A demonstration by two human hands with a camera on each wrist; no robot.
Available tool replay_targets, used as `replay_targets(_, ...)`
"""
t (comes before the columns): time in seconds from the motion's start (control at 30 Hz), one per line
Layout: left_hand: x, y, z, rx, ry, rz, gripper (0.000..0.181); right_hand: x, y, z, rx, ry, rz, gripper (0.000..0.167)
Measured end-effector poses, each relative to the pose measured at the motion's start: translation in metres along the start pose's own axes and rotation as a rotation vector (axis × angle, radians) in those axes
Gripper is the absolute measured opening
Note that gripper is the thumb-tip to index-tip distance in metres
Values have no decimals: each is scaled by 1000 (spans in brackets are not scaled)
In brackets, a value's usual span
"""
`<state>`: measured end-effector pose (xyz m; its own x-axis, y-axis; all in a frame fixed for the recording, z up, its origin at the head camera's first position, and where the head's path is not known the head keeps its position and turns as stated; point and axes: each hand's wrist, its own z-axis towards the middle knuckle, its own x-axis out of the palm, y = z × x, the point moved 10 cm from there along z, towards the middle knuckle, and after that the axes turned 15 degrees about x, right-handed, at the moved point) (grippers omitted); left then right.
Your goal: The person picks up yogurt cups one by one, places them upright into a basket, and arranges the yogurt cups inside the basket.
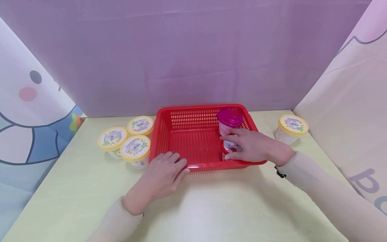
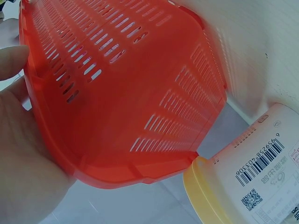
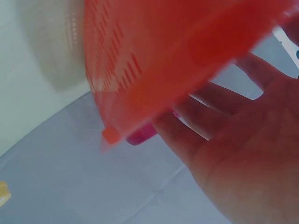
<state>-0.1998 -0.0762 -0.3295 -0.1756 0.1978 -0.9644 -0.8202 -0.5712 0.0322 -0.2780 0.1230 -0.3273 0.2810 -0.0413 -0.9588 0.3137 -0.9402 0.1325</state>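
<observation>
A red plastic basket [image 1: 196, 164] with slotted walls stands in the middle of the table. My left hand [image 1: 161, 174] grips its near rim at the left corner, fingers curled over the edge. Inside the basket at the right, a cup with a magenta lid [image 1: 230, 116] stands at the back. In front of it is a red-rimmed cup [image 1: 229, 146], partly hidden by my right hand [image 1: 252, 146]. That hand reaches over the right rim, its thumb and fingers spread around the lid of the red-rimmed cup. The right wrist view is blurred, and the basket wall hides the grip there.
Several yellow-lidded tubs [image 1: 135, 149] stand close together left of the basket; one tub [image 2: 252, 172] is beside the basket wall. Another yellow-lidded tub [image 1: 291, 129] is at the right. A purple cloth [image 1: 193, 57] hangs behind, with printed cloths on both sides.
</observation>
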Motion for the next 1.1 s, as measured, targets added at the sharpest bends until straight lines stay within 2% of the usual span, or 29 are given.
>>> replay_targets(0.33, -2, 0, 0, 11, -18, 9, 32, -11, -4, -6, -8, -78, 56, 107)
replay_targets(0.67, -1, 0, 1, 9, -10, 9, 32, -12, -24, -8, 42, -122, 69, 96)
replay_targets(1.1, -1, -1, 1, 9, -11, 12, 30, -20, -51, -12, 121, -154, 77, 95)
